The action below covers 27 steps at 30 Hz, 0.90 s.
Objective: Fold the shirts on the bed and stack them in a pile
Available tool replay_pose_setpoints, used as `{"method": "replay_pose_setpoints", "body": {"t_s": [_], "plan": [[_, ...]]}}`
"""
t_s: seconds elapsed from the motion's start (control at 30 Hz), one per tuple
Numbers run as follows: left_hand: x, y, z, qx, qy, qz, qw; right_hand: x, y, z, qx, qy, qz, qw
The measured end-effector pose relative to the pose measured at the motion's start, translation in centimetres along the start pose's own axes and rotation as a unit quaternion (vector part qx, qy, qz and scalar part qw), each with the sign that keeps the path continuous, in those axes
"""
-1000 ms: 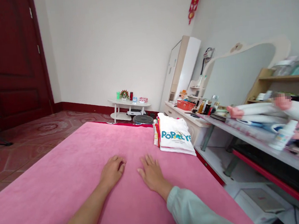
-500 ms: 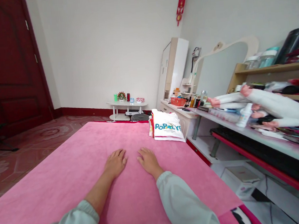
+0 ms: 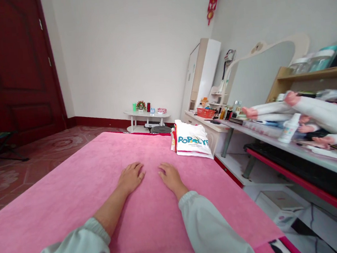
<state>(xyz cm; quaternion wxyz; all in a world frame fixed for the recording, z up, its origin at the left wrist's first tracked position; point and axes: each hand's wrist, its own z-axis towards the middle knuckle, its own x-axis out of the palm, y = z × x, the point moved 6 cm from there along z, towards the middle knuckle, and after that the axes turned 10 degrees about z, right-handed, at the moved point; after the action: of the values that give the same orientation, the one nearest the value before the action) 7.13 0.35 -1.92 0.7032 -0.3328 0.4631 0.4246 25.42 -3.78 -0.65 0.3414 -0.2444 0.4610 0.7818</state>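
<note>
My left hand (image 3: 131, 178) lies palm down on a pink cloth (image 3: 73, 187), its fingers stretched forward and nothing in it. A short gap to the right, my right hand (image 3: 171, 178) rests on the same cloth, also palm down and open. Beyond my right hand, near the cloth's far right corner, sits a stack of folded clothes (image 3: 191, 139). The top piece is white with teal lettering; red and yellow edges show on its left side. Neither hand touches the stack.
Along the right stands a long desk (image 3: 256, 138) with doll-like limbs (image 3: 328, 115) and a white bottle (image 3: 290, 128). A mirror (image 3: 261, 73) and an orange basket (image 3: 205, 112) are farther back. A low white table (image 3: 146, 114) stands by the wall, a dark red door (image 3: 11, 70) at left.
The view has turned slightly left, so the room sits farther right in the picture. Both hands stay flat on the cloth, and the stack is unmoved.
</note>
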Motion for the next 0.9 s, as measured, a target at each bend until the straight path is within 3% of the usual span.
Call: {"method": "replay_pose_setpoints", "body": {"t_s": [0.47, 0.67, 0.9], "plan": [[-0.1, 0.2, 0.1, -0.001, 0.013, -0.011, 1.000, 0.1, -0.6, 0.2, 0.003, 0.002, 0.024, 1.000], [-0.3, -0.7, -0.2, -0.009, 0.024, 0.033, 0.999, 0.1, -0.2, -0.1, 0.009, 0.020, 0.004, 1.000], [-0.9, -2.8, 3.7, 0.035, 0.074, 0.126, 0.989, 0.1, 0.1, 0.0, 0.004, 0.018, -0.011, 1.000]]}}
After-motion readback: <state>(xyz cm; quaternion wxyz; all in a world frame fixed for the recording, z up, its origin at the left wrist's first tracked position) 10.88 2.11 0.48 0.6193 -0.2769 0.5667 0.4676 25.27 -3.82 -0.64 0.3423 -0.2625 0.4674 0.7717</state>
